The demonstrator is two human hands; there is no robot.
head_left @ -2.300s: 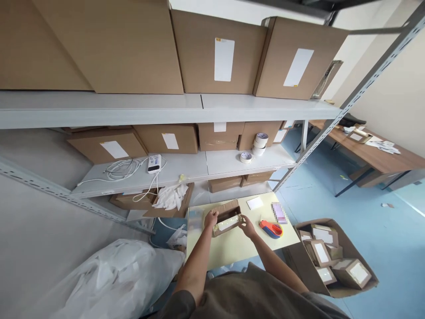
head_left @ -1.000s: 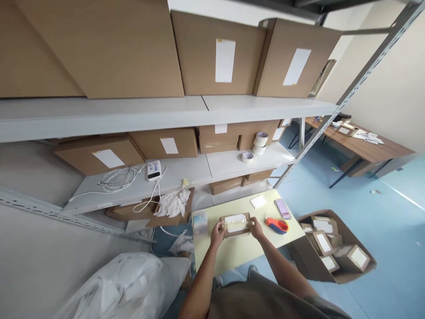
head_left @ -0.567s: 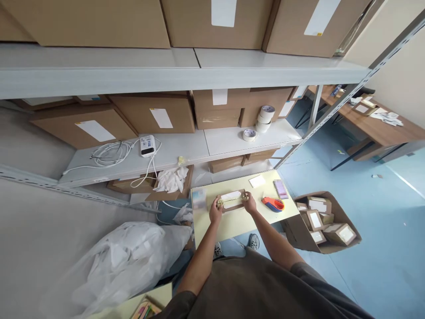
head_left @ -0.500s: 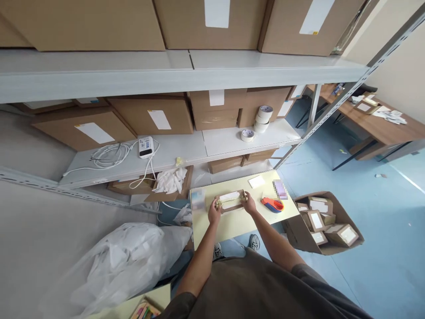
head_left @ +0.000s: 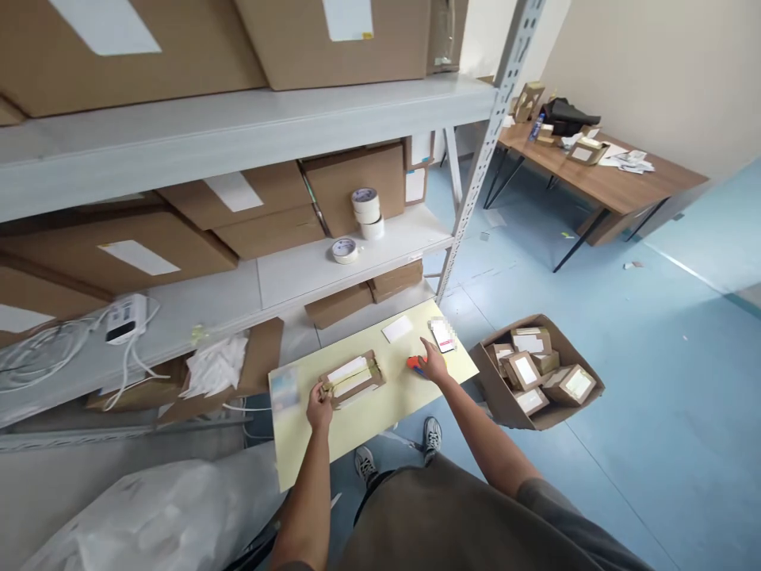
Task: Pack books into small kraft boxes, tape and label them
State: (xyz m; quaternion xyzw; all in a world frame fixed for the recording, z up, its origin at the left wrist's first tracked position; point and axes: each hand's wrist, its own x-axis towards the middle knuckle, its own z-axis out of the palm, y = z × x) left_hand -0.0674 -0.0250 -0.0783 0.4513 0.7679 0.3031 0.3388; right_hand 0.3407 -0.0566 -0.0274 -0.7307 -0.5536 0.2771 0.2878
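Note:
A small cardboard box [head_left: 361, 382] with white labels and yellowish tape lies on the pale yellow table [head_left: 357, 432]. My left hand [head_left: 319, 404] grips its left end, fingers closed around the corner. My right hand [head_left: 434, 362] is over a red and blue tape dispenser [head_left: 414, 364], its fingers apart; the hand covers most of the dispenser, and I see no firm hold on it. Beyond that hand lies a phone [head_left: 443, 335], partly blurred out. A white card [head_left: 397, 328] rests near the table's back edge.
An open carton [head_left: 502, 396] of small boxes stands on the floor to the right. The metal shelf [head_left: 404, 246] behind holds tape rolls [head_left: 366, 208], large boxes and a white power strip [head_left: 126, 317]. A wooden desk [head_left: 648, 187] stands farther right; a plastic bag [head_left: 160, 507] lies lower left.
My right hand has left the box and moved right to the tape dispenser. My left hand still holds the box's left end. The view has turned to the right.

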